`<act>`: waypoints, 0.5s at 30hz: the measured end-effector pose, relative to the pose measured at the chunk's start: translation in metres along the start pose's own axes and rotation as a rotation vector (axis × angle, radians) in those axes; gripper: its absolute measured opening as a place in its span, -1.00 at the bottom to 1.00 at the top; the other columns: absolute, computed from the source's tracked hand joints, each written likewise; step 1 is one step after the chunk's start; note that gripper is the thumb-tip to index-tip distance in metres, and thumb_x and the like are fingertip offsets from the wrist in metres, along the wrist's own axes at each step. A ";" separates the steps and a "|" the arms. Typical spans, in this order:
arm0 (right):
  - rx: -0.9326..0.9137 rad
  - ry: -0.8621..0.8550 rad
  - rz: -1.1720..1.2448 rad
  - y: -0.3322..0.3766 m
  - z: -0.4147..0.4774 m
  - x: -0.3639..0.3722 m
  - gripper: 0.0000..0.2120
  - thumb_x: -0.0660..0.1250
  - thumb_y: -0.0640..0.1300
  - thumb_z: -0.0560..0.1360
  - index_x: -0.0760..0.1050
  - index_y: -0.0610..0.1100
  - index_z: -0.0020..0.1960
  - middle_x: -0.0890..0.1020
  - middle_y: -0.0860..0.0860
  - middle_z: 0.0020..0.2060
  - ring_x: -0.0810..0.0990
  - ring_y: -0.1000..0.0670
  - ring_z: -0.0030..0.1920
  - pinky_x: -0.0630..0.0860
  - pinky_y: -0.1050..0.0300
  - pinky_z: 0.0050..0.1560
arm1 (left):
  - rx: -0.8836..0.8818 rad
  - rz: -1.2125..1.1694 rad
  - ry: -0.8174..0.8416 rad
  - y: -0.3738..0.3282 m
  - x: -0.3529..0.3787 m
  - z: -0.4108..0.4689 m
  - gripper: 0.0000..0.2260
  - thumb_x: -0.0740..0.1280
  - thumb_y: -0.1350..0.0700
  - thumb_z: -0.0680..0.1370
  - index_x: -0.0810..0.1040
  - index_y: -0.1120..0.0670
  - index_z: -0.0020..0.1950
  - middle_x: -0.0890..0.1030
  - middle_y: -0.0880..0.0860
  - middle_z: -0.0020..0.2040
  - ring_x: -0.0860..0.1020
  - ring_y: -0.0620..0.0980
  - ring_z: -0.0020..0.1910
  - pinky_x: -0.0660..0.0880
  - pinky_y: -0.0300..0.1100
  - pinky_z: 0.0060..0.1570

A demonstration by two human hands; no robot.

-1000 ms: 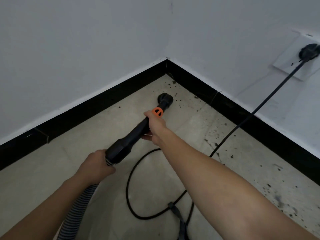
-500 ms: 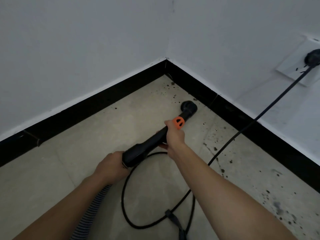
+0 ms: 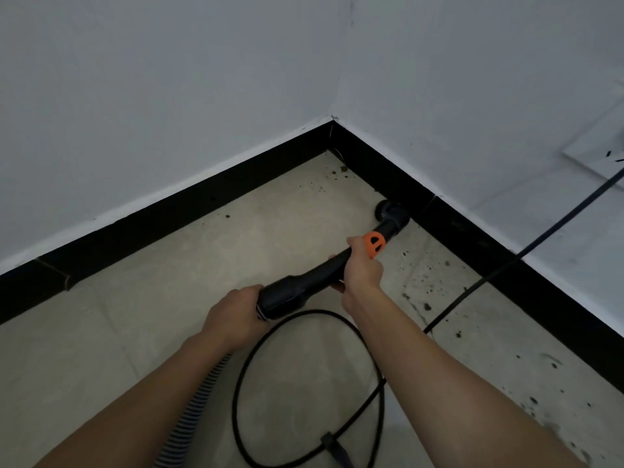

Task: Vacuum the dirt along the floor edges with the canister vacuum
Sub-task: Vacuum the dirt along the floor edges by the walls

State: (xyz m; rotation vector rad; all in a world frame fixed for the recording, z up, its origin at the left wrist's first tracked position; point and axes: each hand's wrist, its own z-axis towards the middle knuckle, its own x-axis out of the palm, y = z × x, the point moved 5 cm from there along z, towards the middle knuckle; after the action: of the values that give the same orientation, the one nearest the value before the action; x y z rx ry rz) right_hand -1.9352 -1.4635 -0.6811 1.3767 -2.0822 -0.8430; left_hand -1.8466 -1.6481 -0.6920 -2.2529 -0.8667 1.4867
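The left hand (image 3: 236,315) grips the rear end of the black wand (image 3: 304,285), where the ribbed hose (image 3: 199,400) joins it; its fingertips are under the wand and hidden. The right hand (image 3: 363,268) clasps the wand further forward, just behind the orange collar (image 3: 374,243). Ahead of the right hand, the round nozzle (image 3: 391,212) sits on the floor (image 3: 169,315) at the black skirting (image 3: 472,244); whether it touches the skirting is hard to tell, black on black. The hose runs from the left hand beneath the left forearm and off the bottom edge. The cord (image 3: 314,312) loops on the floor below both hands, passes behind the right forearm, and rises rightward toward a socket plate (image 3: 594,146) cut off by the frame edge. Dirt (image 3: 418,285) lies speckled to the right of the right hand along the skirting; more lies in the corner beyond the nozzle.
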 end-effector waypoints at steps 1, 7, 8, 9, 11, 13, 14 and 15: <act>-0.007 -0.007 0.004 0.006 0.005 -0.001 -0.83 0.36 -0.06 0.51 0.41 -0.13 -0.11 0.63 -0.18 -0.15 0.61 -0.08 -0.22 0.64 -0.10 -0.02 | 0.004 -0.007 -0.007 -0.005 0.001 0.006 -0.78 0.41 0.10 0.43 0.48 -0.03 0.03 0.56 -0.03 -0.09 0.58 0.01 -0.07 0.53 -0.16 -0.12; -0.010 0.043 -0.025 0.012 0.021 0.021 -0.85 0.34 -0.07 0.51 0.41 -0.13 -0.08 0.63 -0.18 -0.14 0.62 -0.09 -0.16 0.60 0.03 -0.22 | -0.054 -0.004 -0.106 0.007 -0.010 0.025 -0.78 0.37 0.19 0.42 0.51 0.00 0.03 0.60 0.01 -0.11 0.58 0.00 -0.12 0.46 -0.19 -0.26; -0.013 0.051 -0.032 0.013 0.023 0.027 -0.84 0.34 -0.07 0.50 0.42 -0.14 -0.07 0.64 -0.18 -0.12 0.62 -0.09 -0.15 0.61 0.02 -0.20 | -0.059 -0.005 -0.129 0.009 -0.011 0.025 -0.78 0.37 0.19 0.42 0.51 0.00 0.03 0.59 0.00 -0.13 0.57 -0.01 -0.14 0.44 -0.20 -0.28; -0.017 0.062 -0.047 0.014 0.025 0.033 -0.84 0.34 -0.06 0.50 0.43 -0.14 -0.06 0.64 -0.19 -0.09 0.63 -0.09 -0.15 0.61 0.03 -0.20 | -0.063 -0.006 -0.154 0.011 -0.012 0.026 -0.79 0.37 0.19 0.43 0.50 0.01 0.03 0.58 -0.01 -0.14 0.56 -0.01 -0.16 0.42 -0.20 -0.30; -0.026 0.101 -0.081 0.019 0.030 0.046 -0.83 0.34 -0.05 0.50 0.43 -0.14 -0.04 0.64 -0.19 -0.09 0.63 -0.07 -0.18 0.60 0.05 -0.22 | -0.075 -0.014 -0.195 0.013 -0.015 0.028 -0.81 0.37 0.19 0.44 0.49 0.03 0.02 0.57 0.00 -0.15 0.54 0.00 -0.18 0.41 -0.20 -0.30; -0.034 0.134 -0.094 0.024 0.034 0.057 -0.84 0.33 -0.05 0.51 0.42 -0.13 -0.04 0.64 -0.16 -0.16 0.62 -0.05 -0.23 0.59 0.06 -0.23 | -0.092 -0.022 -0.227 0.015 -0.019 0.031 -0.82 0.37 0.19 0.44 0.49 0.05 0.01 0.60 0.03 -0.13 0.55 0.01 -0.19 0.42 -0.19 -0.30; -0.035 0.148 -0.099 0.026 0.036 0.063 -0.84 0.33 -0.05 0.52 0.41 -0.12 -0.05 0.64 -0.15 -0.18 0.62 -0.04 -0.24 0.59 0.05 -0.22 | -0.098 -0.024 -0.244 0.016 -0.022 0.033 -0.82 0.37 0.19 0.44 0.50 0.06 0.02 0.61 0.05 -0.12 0.55 0.02 -0.20 0.41 -0.19 -0.30; -0.036 0.160 -0.105 0.027 0.038 0.068 -0.85 0.33 -0.05 0.52 0.41 -0.12 -0.05 0.64 -0.14 -0.20 0.62 -0.03 -0.24 0.59 0.04 -0.21 | -0.101 -0.021 -0.261 0.016 -0.025 0.034 -0.81 0.38 0.20 0.44 0.50 0.07 0.03 0.61 0.05 -0.12 0.54 0.01 -0.20 0.40 -0.19 -0.31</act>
State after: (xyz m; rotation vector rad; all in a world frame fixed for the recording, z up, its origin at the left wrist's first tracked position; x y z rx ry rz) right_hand -2.0028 -1.5104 -0.6823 1.4933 -1.8794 -0.7812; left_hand -1.8797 -1.6793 -0.6972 -2.1408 -1.0587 1.7927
